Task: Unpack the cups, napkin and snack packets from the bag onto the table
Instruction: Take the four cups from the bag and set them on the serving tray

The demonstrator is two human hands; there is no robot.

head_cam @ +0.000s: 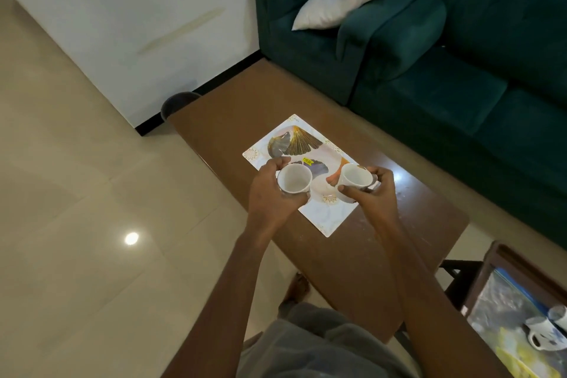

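My left hand (pixel 270 193) grips a white cup (pixel 294 178), mouth up and empty, above the left edge of a patterned placemat (pixel 319 212). My right hand (pixel 372 193) holds a second white cup (pixel 354 176), tilted slightly toward me, over the right side of the same mat. The mat, printed with fan-shaped leaves, lies on the brown table (pixel 352 258). I see no napkin or snack packets on the table. At the bottom right, a plastic bag (pixel 506 310) lies on a dark side stand.
A green sofa (pixel 460 64) with a white cushion (pixel 346 0) stands behind the table. A dark bin (pixel 176 104) sits at the table's far corner. Two white cups (pixel 543 334) rest on the bag at the bottom right. Tiled floor spreads to the left.
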